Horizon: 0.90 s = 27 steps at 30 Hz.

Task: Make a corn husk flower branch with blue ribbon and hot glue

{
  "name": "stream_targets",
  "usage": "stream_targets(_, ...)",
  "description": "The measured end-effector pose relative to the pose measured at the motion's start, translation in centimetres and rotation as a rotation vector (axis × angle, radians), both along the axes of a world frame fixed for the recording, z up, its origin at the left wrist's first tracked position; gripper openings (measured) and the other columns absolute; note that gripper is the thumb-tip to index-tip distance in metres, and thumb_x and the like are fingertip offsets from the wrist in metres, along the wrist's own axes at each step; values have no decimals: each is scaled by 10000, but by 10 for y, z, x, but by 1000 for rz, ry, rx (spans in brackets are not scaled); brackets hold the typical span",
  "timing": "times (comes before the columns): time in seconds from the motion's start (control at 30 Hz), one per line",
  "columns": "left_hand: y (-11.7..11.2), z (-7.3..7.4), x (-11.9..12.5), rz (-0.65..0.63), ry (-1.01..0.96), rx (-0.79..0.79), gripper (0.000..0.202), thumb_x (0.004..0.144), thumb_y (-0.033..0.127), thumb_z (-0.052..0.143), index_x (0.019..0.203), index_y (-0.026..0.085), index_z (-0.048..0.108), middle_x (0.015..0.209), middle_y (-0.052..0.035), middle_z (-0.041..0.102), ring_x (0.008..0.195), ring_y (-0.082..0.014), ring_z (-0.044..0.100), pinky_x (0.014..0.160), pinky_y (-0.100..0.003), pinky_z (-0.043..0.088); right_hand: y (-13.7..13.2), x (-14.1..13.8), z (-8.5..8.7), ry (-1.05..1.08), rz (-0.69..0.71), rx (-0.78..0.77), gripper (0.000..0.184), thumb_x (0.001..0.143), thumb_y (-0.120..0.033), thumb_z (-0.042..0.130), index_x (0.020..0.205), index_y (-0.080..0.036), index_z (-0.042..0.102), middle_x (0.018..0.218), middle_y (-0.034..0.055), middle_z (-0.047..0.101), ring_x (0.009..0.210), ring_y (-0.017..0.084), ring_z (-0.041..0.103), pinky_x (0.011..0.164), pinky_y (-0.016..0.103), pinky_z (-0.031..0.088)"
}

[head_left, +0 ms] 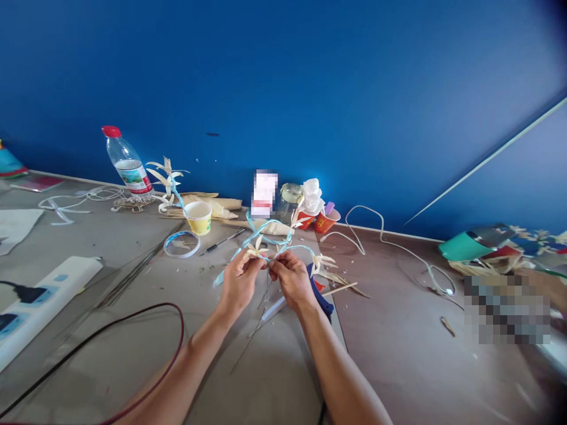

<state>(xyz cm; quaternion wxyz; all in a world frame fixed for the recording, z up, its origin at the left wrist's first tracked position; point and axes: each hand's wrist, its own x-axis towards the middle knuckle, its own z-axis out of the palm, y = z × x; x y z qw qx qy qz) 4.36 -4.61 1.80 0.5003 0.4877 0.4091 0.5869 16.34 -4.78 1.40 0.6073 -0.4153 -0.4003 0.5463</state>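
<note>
My left hand (241,276) is closed in a pinch at the base of a cream flower (256,248) that looks made of dried husk. Close beside it, my right hand (292,278) pinches a stem wrapped in light blue tape (302,248). The fingertips nearly meet, and the exact join is hidden between them. Blue-wrapped stems curve up behind the hands to another husk flower (298,221). A further flower (322,263) hangs right of my right hand. Thin wires (252,335) run below the hands. A dark blue tool (319,295) lies partly behind my right wrist.
A yellow paper cup (198,219), tape roll (182,244) and pen (222,242) lie left of the hands. Farther left are a water bottle (129,165), power strip (48,307) and dark red cable (170,306). Another person's blurred arm (543,289) shows at right.
</note>
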Motion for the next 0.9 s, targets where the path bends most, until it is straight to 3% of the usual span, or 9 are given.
stream_targets(0.23, 6, -1, -1, -15, -155, -128, 173, 693, 296, 672, 790, 154, 656, 618, 10, 595, 603, -116, 548, 584, -218, 411, -2, -1, 4, 134, 85, -36, 162, 611, -223, 696, 662, -188, 547, 564, -51, 563, 455, 78, 457, 487, 225, 336)
stream_targets(0.33, 6, -1, -3, -18, -73, -94, 147, 710, 289, 647, 773, 156, 641, 624, 13, 581, 600, -116, 543, 597, -226, 423, -1, -2, 3, 75, 68, -44, 139, 608, -207, 675, 654, -183, 546, 541, -51, 557, 452, 78, 453, 483, 224, 330)
stream_targets(0.4, 4, 0, -3, -5, 75, -13, 110, 739, 271, 612, 770, 168, 634, 650, 4, 589, 611, -123, 543, 600, -233, 424, -1, -2, 3, -20, 27, -61, 117, 604, -191, 648, 633, -180, 536, 505, -54, 538, 443, 79, 440, 470, 223, 317)
stream_targets(0.53, -2, -1, -1, 76, 420, 315, 101, 778, 195, 552, 699, 184, 614, 750, -31, 611, 726, -150, 558, 685, -257, 426, -2, 0, 3, -262, -69, -113, 72, 602, -177, 583, 620, -189, 514, 450, -63, 498, 426, 89, 414, 440, 226, 290)
stream_targets(0.63, -4, -4, 3, 89, 500, 440, 134, 778, 135, 521, 699, 188, 616, 787, -40, 631, 769, -155, 571, 719, -256, 425, -4, 2, 6, -401, -150, -118, 70, 597, -181, 571, 619, -197, 507, 463, -64, 488, 424, 93, 398, 428, 230, 283)
stream_targets(0.77, -2, -3, 5, 56, 402, 267, 125, 768, 181, 558, 658, 177, 616, 689, -14, 612, 673, -136, 558, 652, -231, 415, -4, 3, 8, -374, -133, -70, 50, 630, -183, 555, 626, -200, 508, 461, -63, 474, 432, 100, 402, 440, 237, 296)
stream_targets(0.9, 2, -2, 3, 14, 110, -29, 132, 732, 285, 623, 737, 155, 650, 606, 5, 596, 598, -131, 553, 586, -226, 408, -2, 3, 7, -230, -46, -70, 60, 647, -200, 595, 656, -190, 537, 460, -55, 511, 454, 107, 449, 480, 241, 337)
